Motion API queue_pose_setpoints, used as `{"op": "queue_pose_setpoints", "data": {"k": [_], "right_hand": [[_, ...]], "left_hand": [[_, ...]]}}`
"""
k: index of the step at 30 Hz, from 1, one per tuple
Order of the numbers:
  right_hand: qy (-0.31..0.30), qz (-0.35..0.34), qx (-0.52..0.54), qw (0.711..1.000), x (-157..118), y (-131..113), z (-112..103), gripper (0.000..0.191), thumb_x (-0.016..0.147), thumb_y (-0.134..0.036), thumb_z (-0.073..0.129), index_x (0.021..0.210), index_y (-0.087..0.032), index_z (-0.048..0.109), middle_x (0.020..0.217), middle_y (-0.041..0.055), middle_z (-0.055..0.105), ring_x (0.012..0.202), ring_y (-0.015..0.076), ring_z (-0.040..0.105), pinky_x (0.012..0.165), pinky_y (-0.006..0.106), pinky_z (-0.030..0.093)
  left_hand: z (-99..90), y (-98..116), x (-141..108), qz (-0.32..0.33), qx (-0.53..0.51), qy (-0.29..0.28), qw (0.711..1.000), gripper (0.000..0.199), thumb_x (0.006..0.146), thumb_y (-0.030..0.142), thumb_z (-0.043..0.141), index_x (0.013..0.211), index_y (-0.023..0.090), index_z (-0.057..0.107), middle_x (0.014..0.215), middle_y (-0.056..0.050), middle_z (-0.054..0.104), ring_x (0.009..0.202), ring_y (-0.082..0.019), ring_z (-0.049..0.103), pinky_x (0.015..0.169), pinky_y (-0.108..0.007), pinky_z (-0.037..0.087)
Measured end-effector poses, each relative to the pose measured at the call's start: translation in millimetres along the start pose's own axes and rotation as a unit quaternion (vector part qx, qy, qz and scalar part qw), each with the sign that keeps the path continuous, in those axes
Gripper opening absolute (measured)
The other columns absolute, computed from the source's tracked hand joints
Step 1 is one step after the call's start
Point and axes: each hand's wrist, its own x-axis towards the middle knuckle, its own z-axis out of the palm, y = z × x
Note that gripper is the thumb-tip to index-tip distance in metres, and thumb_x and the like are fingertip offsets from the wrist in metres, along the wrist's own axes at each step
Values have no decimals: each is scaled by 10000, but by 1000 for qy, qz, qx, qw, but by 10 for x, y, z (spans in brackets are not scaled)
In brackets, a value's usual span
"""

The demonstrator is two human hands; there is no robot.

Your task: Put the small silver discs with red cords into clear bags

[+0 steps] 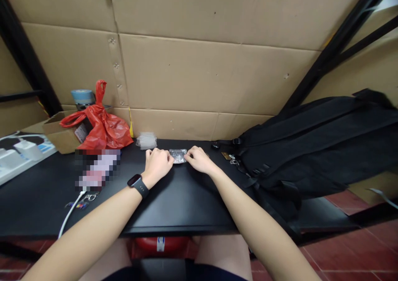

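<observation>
A small clear plastic bag point(178, 156), shiny and crinkled, lies on the black tabletop point(183, 202) in the middle of the view. At its left edge my left hand point(159, 163) has its fingers curled in and pinched on the plastic. My right hand point(199, 158) pinches the opposite edge between thumb and fingers. Whatever the bag may contain is too small to make out. Just behind my left hand sits a stack of clear plastic bags point(146, 140). A dark smartwatch point(137, 183) is on my left wrist.
On the left are a red plastic bag point(104, 125), a cardboard box point(62, 138), a power strip point(21, 160), a blurred-out phone point(99, 169) and its white cable point(66, 218). A black backpack point(320, 144) fills the right side. Cardboard panels point(199, 73) wall the back.
</observation>
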Motion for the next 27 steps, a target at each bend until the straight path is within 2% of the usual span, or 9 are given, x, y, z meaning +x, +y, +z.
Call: {"op": "queue_pose_setpoints", "data": {"k": [3,5,8,11,14,17,21,23,27], "right_hand": [[33,-16,-25,999,-22,-81,39,86,854,-277,646,892,-202,662,997,72,606,965,231,550,829,340,442],[28,-85,-17,996,-36,-117,26,169,846,-176,624,1007,-212,662,1059,68,606,986,212,543,872,332,435],[-29,-151,-23,988,-60,-139,-9,290,836,-101,572,1069,-234,679,1124,61,633,1035,216,545,930,359,408],[-65,-134,-39,988,-80,-129,-23,371,819,-122,597,1164,-245,655,1178,72,651,1081,249,549,935,411,393],[-69,-111,-19,991,-77,-105,-40,350,868,-154,576,1198,-255,631,1171,70,673,1090,245,571,928,414,396],[-76,-89,70,991,-65,-87,-93,294,908,-195,555,1189,-256,617,1044,33,720,991,197,636,873,342,433],[-73,-61,150,984,-72,-87,-143,275,901,-215,570,1174,-217,603,840,-4,712,764,144,647,731,264,449],[-72,-47,115,990,-79,-92,-139,273,879,-217,605,1152,-225,614,794,-20,694,713,135,625,704,260,428],[-38,-40,17,998,-86,-91,-168,270,841,-227,674,1110,-242,653,902,4,670,786,145,598,753,286,405]], "left_hand": [[53,-28,-25,38,39,14,998,148,873,226,505,807,181,629,946,-104,698,966,-273,575,817,-406,330],[62,-46,-35,81,30,-7,996,124,875,183,499,896,192,620,1019,-96,685,1025,-264,554,814,-390,336],[49,-55,-48,134,3,-48,990,198,934,171,416,971,213,606,1073,-76,678,1106,-253,528,836,-391,338],[43,-53,-58,135,-3,-57,989,161,938,259,459,1034,217,582,1101,-83,680,1142,-276,521,874,-420,333],[50,-67,-46,132,-9,-53,990,246,862,200,535,1107,216,546,1138,-91,686,1163,-280,535,893,-420,325],[48,-94,-11,95,-61,-55,992,302,877,139,475,1160,233,520,1097,-60,722,1100,-238,606,889,-398,326],[37,-117,15,43,-134,-85,986,345,898,194,486,1238,254,475,932,-5,761,993,-217,669,902,-381,333],[31,-110,8,51,-124,-96,986,377,887,192,499,1256,255,462,874,7,761,969,-220,671,903,-383,323],[7,-55,-28,72,-64,-85,992,301,874,217,543,1173,242,529,868,-17,742,1001,-241,634,879,-385,304]]}}
